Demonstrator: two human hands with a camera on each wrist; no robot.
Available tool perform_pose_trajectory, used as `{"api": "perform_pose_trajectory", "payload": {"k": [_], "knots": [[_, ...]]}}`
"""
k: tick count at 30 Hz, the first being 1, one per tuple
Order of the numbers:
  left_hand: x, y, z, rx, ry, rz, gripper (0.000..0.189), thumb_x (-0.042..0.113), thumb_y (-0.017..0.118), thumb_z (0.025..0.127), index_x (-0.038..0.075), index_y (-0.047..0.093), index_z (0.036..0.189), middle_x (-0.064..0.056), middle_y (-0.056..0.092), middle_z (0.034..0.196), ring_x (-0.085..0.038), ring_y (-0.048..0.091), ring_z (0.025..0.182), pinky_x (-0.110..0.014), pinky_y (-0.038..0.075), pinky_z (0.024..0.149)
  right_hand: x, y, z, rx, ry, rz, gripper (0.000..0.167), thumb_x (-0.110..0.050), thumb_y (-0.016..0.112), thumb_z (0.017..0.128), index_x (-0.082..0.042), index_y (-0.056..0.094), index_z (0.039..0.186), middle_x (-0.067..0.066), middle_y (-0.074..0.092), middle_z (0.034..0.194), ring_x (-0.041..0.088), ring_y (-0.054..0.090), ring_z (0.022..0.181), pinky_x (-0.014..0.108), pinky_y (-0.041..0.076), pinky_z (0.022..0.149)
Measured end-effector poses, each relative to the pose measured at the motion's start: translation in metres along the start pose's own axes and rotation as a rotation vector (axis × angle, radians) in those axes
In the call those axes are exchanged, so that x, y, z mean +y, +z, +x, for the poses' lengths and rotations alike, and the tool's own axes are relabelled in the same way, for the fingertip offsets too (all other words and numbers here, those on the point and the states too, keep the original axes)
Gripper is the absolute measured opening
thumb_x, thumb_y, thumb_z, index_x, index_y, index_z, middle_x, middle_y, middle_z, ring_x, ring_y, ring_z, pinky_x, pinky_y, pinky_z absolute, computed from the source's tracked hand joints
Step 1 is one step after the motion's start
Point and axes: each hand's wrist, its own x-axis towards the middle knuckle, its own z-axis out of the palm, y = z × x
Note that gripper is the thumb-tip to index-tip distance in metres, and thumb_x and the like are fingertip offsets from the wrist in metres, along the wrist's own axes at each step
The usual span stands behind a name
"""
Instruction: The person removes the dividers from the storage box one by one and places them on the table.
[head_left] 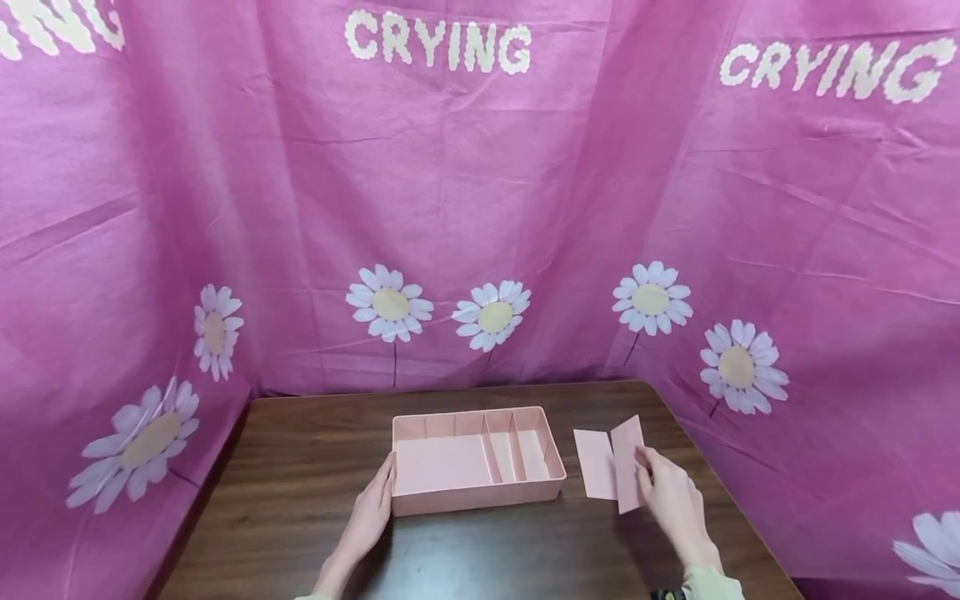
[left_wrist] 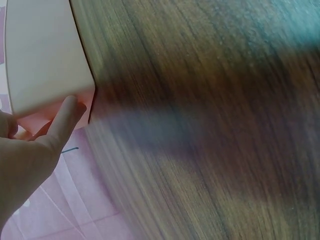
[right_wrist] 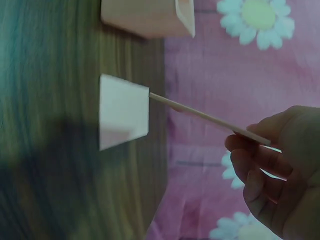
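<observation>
A pale pink rectangular box [head_left: 480,500] with upright dividers [head_left: 492,458] in its right part sits on the table. My left hand [head_left: 369,512] lies against the box's left end, its fingers along the wall; the left wrist view shows the thumb [left_wrist: 64,117] extended on that end wall. To the right of the box, my right hand [head_left: 675,500] pinches a thin pink panel [head_left: 626,467] by its right edge, between thumb and fingers. That panel is tilted up and appears edge-on in the right wrist view. A second flat pink panel [head_left: 594,462] lies on the table just left of it.
The dark wood-grain table [head_left: 300,467] has rounded far corners. Pink cloth [head_left: 450,208] printed with daisies and lettering hangs behind it and on both sides. A dark band [head_left: 667,594] shows at my right wrist, by a light sleeve [head_left: 711,583].
</observation>
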Motion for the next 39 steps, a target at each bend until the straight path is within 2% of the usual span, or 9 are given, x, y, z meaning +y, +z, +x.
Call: {"api": "perform_pose_trajectory", "payload": {"k": [6, 12, 16, 19, 25, 31, 34, 39], "knots": [[0.0, 0.0, -0.001, 0.033, 0.007, 0.007, 0.044, 0.009, 0.041, 0.106, -0.002, 0.04, 0.149, -0.026, 0.048, 0.148, -0.042, 0.051, 0.133, -0.056, 0.044, 0.109, 0.032, 0.004, -0.003, -0.058, 0.055, 0.007, 0.031, -0.007, 0.064, 0.089, 0.0, 0.065, 0.12, 0.027, 0.07, 0.111, 0.053, 0.066, 0.095, 0.063, 0.051, 0.066], [0.001, 0.003, -0.004, 0.044, 0.023, 0.021, 0.043, 0.008, 0.042, 0.106, -0.004, 0.043, 0.146, -0.025, 0.049, 0.147, -0.041, 0.053, 0.131, -0.056, 0.045, 0.107, 0.062, 0.004, -0.005, -0.198, 0.203, 0.007, 0.035, -0.012, 0.057, 0.095, -0.001, 0.059, 0.128, 0.029, 0.065, 0.121, 0.057, 0.061, 0.105, 0.063, 0.052, 0.07], [0.002, 0.005, -0.003, 0.066, 0.048, 0.012, 0.042, 0.007, 0.042, 0.105, -0.004, 0.044, 0.145, -0.025, 0.051, 0.145, -0.042, 0.054, 0.13, -0.056, 0.045, 0.106, 0.08, 0.004, 0.0, -0.248, 0.253, 0.019, 0.036, -0.013, 0.053, 0.097, -0.001, 0.056, 0.131, 0.029, 0.065, 0.118, 0.056, 0.061, 0.104, 0.061, 0.053, 0.069], [0.003, 0.005, -0.002, 0.082, 0.066, 0.01, 0.042, 0.006, 0.043, 0.105, -0.004, 0.045, 0.145, -0.025, 0.053, 0.144, -0.042, 0.056, 0.128, -0.056, 0.046, 0.106, 0.09, 0.005, 0.002, -0.265, 0.27, 0.032, 0.036, -0.013, 0.052, 0.097, -0.001, 0.055, 0.131, 0.028, 0.065, 0.114, 0.053, 0.063, 0.101, 0.059, 0.053, 0.068], [0.002, 0.004, -0.004, 0.094, 0.056, 0.036, 0.041, 0.005, 0.044, 0.104, -0.004, 0.046, 0.144, -0.025, 0.054, 0.142, -0.041, 0.057, 0.127, -0.055, 0.047, 0.104, 0.102, 0.011, 0.005, -0.324, 0.295, 0.053, 0.038, -0.015, 0.051, 0.097, -0.001, 0.055, 0.132, 0.026, 0.066, 0.112, 0.049, 0.063, 0.102, 0.056, 0.053, 0.071], [0.002, 0.004, -0.002, 0.083, 0.052, 0.05, 0.041, 0.006, 0.043, 0.105, -0.003, 0.045, 0.145, -0.025, 0.053, 0.143, -0.041, 0.056, 0.128, -0.055, 0.047, 0.105, 0.112, 0.016, 0.007, -0.332, 0.293, 0.062, 0.037, -0.014, 0.049, 0.097, -0.001, 0.057, 0.131, 0.028, 0.065, 0.117, 0.052, 0.06, 0.108, 0.058, 0.053, 0.075], [0.002, 0.005, -0.001, 0.068, 0.03, 0.047, 0.042, 0.008, 0.042, 0.105, -0.002, 0.044, 0.146, -0.025, 0.052, 0.144, -0.041, 0.055, 0.129, -0.056, 0.046, 0.106, 0.117, 0.017, 0.008, -0.347, 0.292, 0.059, 0.038, -0.015, 0.049, 0.097, -0.001, 0.056, 0.131, 0.029, 0.064, 0.118, 0.054, 0.059, 0.109, 0.059, 0.053, 0.075], [0.002, 0.005, -0.001, 0.03, -0.008, 0.039, 0.043, 0.009, 0.041, 0.106, 0.0, 0.041, 0.149, -0.026, 0.05, 0.146, -0.042, 0.053, 0.131, -0.056, 0.044, 0.108, 0.125, 0.02, 0.005, -0.461, 0.315, 0.042, 0.042, -0.018, 0.051, 0.096, 0.0, 0.052, 0.133, 0.031, 0.06, 0.124, 0.058, 0.055, 0.113, 0.06, 0.054, 0.075]]}}
